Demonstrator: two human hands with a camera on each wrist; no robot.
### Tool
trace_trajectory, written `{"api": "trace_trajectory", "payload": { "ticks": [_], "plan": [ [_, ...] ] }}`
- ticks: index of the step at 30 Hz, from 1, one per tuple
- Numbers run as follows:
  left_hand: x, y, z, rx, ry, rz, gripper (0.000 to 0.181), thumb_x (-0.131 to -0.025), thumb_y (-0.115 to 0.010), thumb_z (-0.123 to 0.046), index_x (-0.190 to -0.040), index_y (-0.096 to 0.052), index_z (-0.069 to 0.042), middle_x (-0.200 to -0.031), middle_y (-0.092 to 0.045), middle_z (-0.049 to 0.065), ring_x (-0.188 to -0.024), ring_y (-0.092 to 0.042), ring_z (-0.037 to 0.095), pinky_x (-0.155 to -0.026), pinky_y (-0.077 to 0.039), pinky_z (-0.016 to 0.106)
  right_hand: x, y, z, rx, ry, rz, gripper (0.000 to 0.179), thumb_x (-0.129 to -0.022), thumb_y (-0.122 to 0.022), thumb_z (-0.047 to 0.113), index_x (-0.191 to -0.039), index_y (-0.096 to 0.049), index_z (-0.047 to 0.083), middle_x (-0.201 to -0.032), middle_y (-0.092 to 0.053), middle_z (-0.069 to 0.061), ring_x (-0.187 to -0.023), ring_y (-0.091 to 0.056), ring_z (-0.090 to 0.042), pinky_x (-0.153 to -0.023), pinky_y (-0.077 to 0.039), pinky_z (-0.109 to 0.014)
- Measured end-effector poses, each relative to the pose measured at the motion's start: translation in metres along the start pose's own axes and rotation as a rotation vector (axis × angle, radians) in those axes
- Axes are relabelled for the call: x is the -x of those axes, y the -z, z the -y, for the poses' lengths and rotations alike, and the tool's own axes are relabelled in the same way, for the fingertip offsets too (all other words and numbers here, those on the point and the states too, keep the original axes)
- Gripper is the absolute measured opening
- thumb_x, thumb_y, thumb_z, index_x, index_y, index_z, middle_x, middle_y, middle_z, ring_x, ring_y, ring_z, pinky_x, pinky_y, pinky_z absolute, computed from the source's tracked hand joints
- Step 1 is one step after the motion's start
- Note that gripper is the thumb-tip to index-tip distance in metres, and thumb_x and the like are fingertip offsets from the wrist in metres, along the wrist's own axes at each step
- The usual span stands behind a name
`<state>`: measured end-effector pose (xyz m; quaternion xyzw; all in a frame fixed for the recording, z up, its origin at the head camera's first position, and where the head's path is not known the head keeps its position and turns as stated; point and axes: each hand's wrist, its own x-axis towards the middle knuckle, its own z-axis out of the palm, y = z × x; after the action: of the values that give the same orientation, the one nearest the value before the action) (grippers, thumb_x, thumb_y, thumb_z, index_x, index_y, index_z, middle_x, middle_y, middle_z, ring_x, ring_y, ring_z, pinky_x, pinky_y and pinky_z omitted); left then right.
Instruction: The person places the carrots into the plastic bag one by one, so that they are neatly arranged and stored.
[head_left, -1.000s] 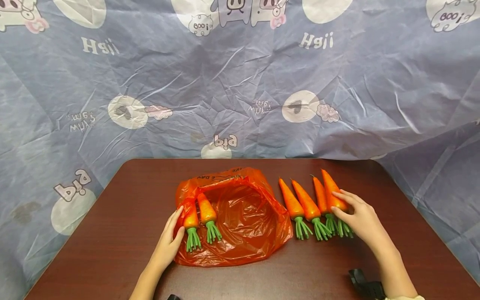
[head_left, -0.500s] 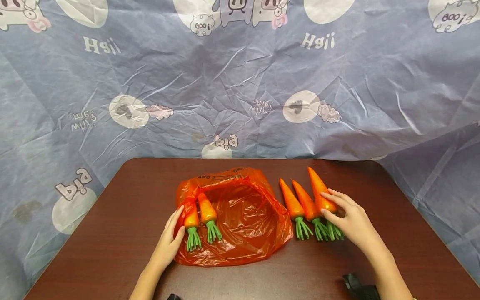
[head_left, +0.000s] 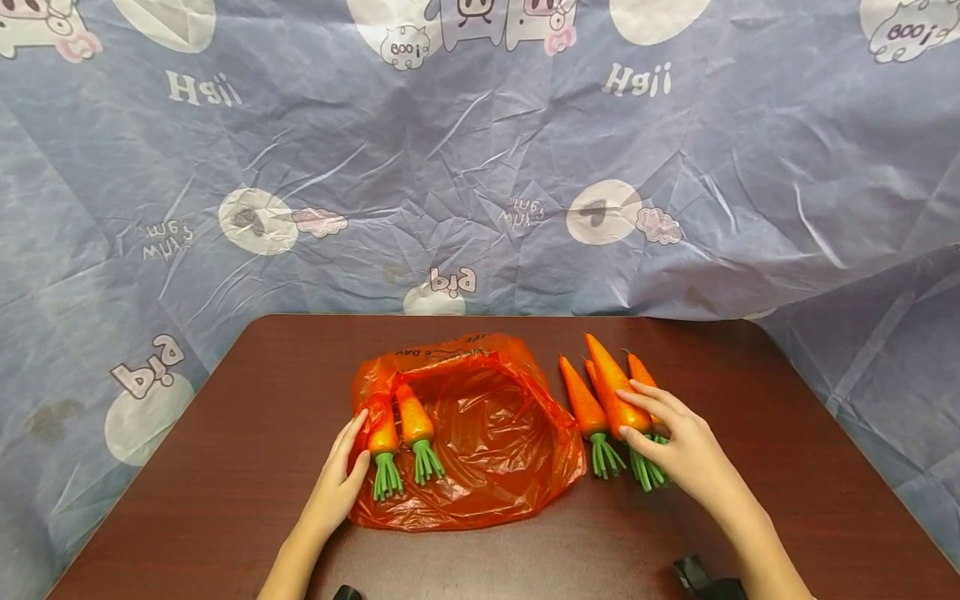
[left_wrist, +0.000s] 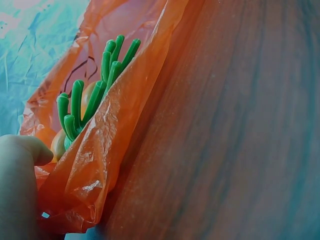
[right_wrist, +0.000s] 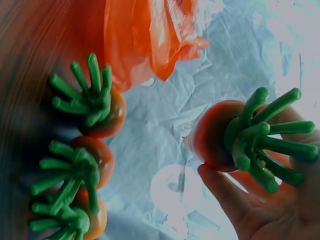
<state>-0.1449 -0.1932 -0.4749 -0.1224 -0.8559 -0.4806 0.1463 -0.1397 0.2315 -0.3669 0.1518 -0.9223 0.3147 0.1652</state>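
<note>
A thin orange-red plastic bag [head_left: 487, 492] lies on the table with its mouth facing me. Inside its left part are two carrots [head_left: 415, 421], green stalks towards me. My left hand [head_left: 333, 492] holds the bag's left side at the mouth, thumb next to the nearer carrot. With thumb and fingers, my right hand [head_left: 686, 442] grips another carrot [head_left: 609, 387] by its thick end, raised over the others, tip pointing away. Beneath it, three carrots [right_wrist: 102, 162] stand in a row right of the bag; in the head view the held one partly covers them.
The brown wooden table [head_left: 247, 433] ends at a far edge, behind which hangs a wrinkled blue-grey printed cloth [head_left: 480, 167]. A dark strap piece [head_left: 697, 575] is below my right forearm. The leftmost loose carrot [head_left: 581, 396] lies close to the bag's right side.
My right hand has lifted the rightmost carrot and carried it left over the row towards the bag. The left hand and the bag have stayed in place.
</note>
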Motion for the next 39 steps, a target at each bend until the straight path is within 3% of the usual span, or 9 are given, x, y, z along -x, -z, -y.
{"api": "trace_trajectory", "payload": {
  "ticks": [3, 6, 17, 28, 35, 39],
  "plan": [
    [0.000, 0.000, -0.001, -0.004, 0.000, -0.004, 0.054, -0.091, -0.051, -0.009, -0.141, -0.032, -0.015, -0.143, -0.031, 0.016, -0.128, -0.028, 0.032, -0.099, -0.025, 0.063, 0.000, -0.002, 0.003, -0.020, 0.020, -0.002, 0.041, -0.078, -0.071, 0.019, -0.118, -0.061, 0.015, -0.128, -0.053, -0.008, -0.109, -0.050, -0.004, -0.076, -0.043, -0.005],
    [0.000, 0.000, 0.000, -0.006, -0.004, -0.004, 0.055, -0.091, -0.052, -0.008, -0.141, -0.032, -0.014, -0.143, -0.032, 0.016, -0.127, -0.028, 0.031, -0.098, -0.025, 0.063, 0.001, -0.005, 0.006, -0.030, 0.041, -0.003, 0.042, -0.078, -0.071, 0.019, -0.118, -0.062, 0.015, -0.128, -0.053, -0.008, -0.107, -0.047, 0.005, -0.074, -0.046, -0.008],
    [0.000, 0.000, 0.000, 0.004, 0.005, 0.005, 0.054, -0.091, -0.051, -0.009, -0.141, -0.032, -0.014, -0.143, -0.031, 0.018, -0.129, -0.027, 0.035, -0.099, -0.023, 0.064, 0.006, -0.011, 0.019, -0.077, 0.069, 0.022, 0.041, -0.078, -0.071, 0.018, -0.118, -0.061, 0.019, -0.129, -0.052, -0.005, -0.112, -0.050, -0.012, -0.081, -0.039, -0.001],
    [-0.001, 0.000, 0.003, 0.008, 0.000, 0.009, 0.055, -0.091, -0.051, -0.009, -0.142, -0.031, -0.014, -0.143, -0.030, 0.017, -0.131, -0.026, 0.037, -0.098, -0.023, 0.065, 0.009, -0.014, 0.032, -0.034, 0.109, 0.038, 0.042, -0.078, -0.072, 0.021, -0.118, -0.061, 0.023, -0.129, -0.053, 0.001, -0.106, -0.055, -0.014, -0.079, -0.049, -0.015],
    [-0.001, 0.000, 0.003, 0.003, 0.004, 0.009, 0.055, -0.090, -0.052, -0.008, -0.141, -0.031, -0.013, -0.143, -0.030, 0.018, -0.130, -0.026, 0.038, -0.098, -0.023, 0.066, 0.012, -0.019, 0.040, -0.034, 0.171, 0.028, 0.044, -0.074, -0.074, 0.018, -0.117, -0.062, 0.023, -0.127, -0.055, 0.001, -0.109, -0.056, -0.018, -0.088, -0.033, 0.000],
    [-0.001, 0.001, 0.001, 0.005, 0.001, 0.004, 0.055, -0.090, -0.052, -0.008, -0.141, -0.032, -0.013, -0.143, -0.031, 0.018, -0.130, -0.027, 0.036, -0.099, -0.023, 0.064, 0.014, -0.021, 0.045, -0.021, 0.190, 0.043, 0.045, -0.074, -0.074, 0.020, -0.117, -0.061, 0.025, -0.127, -0.054, 0.002, -0.107, -0.057, -0.020, -0.088, -0.036, -0.004]
  ]
}}
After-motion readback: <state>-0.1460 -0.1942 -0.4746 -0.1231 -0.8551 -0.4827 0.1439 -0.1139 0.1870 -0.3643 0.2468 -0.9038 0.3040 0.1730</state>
